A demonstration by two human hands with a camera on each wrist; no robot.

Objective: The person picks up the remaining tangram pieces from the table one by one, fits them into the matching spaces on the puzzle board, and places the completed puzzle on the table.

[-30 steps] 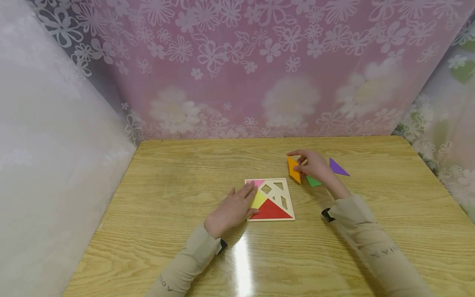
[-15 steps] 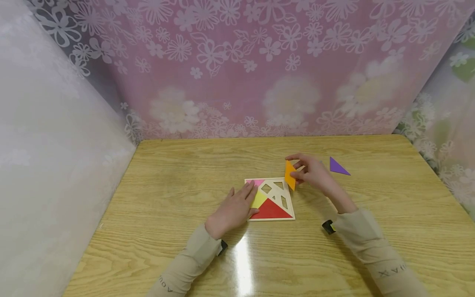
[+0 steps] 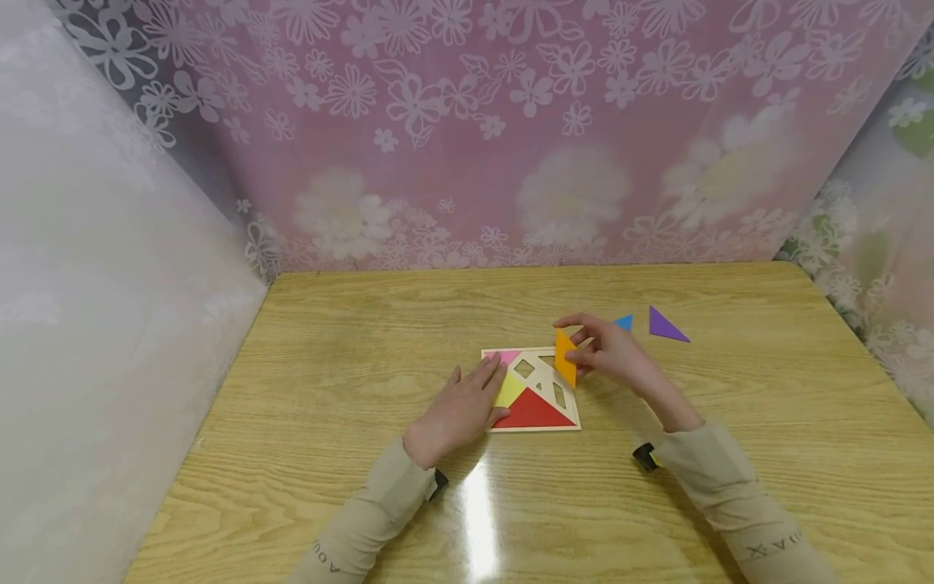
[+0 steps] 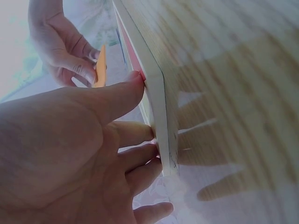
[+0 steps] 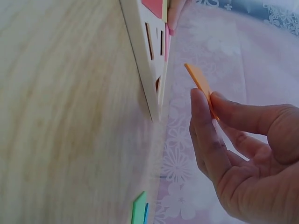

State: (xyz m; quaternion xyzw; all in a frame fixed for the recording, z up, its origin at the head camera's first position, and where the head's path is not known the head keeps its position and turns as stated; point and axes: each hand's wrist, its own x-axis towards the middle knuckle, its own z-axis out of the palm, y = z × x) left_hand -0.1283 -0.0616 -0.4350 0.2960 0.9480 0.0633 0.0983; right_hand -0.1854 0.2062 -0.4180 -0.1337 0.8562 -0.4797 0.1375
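Orange, smooth-faced piece (image 3: 564,358) held aloft, tilted steeply on edge, at the far right corner of the pale puzzle board (image 3: 547,383); the right wrist view shows air between the two. Right hand (image 3: 614,350) pinches it, thumb on one face, fingertips on the other, one pointed end projecting free. Likely light and stiff, wood or hard board by the look of it; not fragile, though the faces may slip a little under dry fingers. Best hold, I judge: opposite faces close to one edge, as now, or the long edges, leaving the underside bare. Left hand (image 3: 460,410) clasps nothing: fingers extended, laid over the board's left side, thumb near the red triangle (image 3: 531,412), probably steadying it. Yellow piece (image 3: 509,392) and pink piece (image 3: 508,357) lie in the board too, partly under those fingers. Right part of the board is bare wood with several cut-out openings; the orange piece overlaps one in the head view. Beyond the right hand, on the table (image 3: 328,349): purple triangle (image 3: 666,326), blue piece (image 3: 625,322) partly hidden by that hand, green piece (image 5: 138,209) seen only from the right wrist. Chief obstruction: the left hand across the left side; the opposite side lies uncovered but for the orange piece's overlap.
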